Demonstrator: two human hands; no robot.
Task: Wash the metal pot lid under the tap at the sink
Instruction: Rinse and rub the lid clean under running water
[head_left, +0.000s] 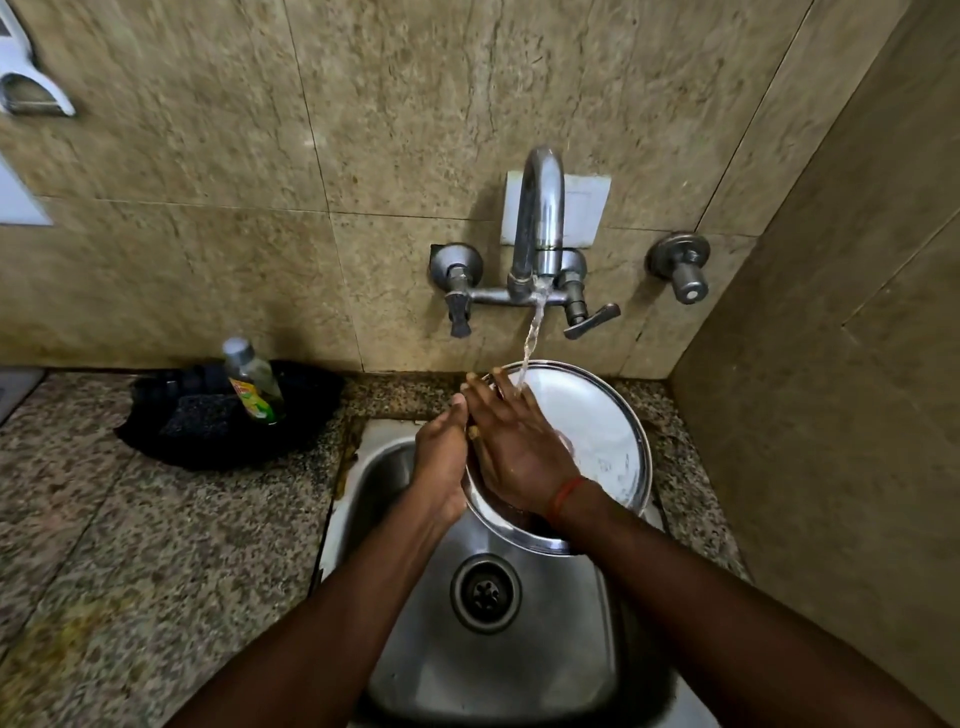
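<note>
A round metal pot lid (597, 436) is held tilted over the steel sink (498, 654), its inner face turned toward me. Water runs from the chrome tap (540, 208) in a thin stream onto the lid's upper part. My left hand (441, 462) grips the lid's left rim from outside. My right hand (514, 441) lies flat on the lid's inner face with fingers spread, right at the stream. An orange thread band circles the right wrist. The lid's lower left part is hidden behind my hands.
A dish soap bottle (254, 384) and a dark scrub pad (197, 415) sit in a black tray (306, 395) on the granite counter (130, 545) to the left. Tap levers (592, 319) and a wall valve (685, 270) jut from the tiled wall. A side wall stands close on the right.
</note>
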